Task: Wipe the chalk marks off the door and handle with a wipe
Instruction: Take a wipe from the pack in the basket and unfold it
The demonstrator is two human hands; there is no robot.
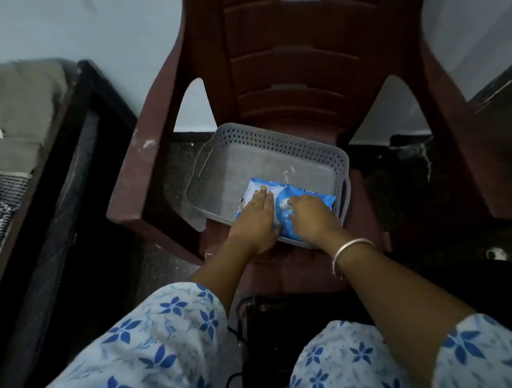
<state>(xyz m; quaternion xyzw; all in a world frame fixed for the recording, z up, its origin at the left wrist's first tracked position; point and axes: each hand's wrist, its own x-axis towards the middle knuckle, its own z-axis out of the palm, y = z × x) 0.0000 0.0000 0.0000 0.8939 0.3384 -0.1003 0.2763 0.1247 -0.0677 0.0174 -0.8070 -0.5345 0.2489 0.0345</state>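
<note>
On the seat of a maroon plastic chair (288, 62), a grey perforated basket (276, 141) holds a blue-and-white pack of wet wipes (314, 199), which lies in the near right corner of the basket. The person's left hand (254, 220) rests flat on the left half of the pack, its fingers straight and close together, pressing down on it. The right hand (310, 218), just beside it, has its fingers curled over the middle of the pack, where the fingertips pinch a crumpled white wipe (282, 206) standing up from the top of the pack. A silver bangle (349, 247) circles the right wrist. Both forearms reach out from white sleeves printed with blue flowers (155, 328). The chair stands on a dark speckled floor (408, 174) against a pale wall (69, 26), with dark-framed furniture bearing grey cushions (20, 115) at the left.
</note>
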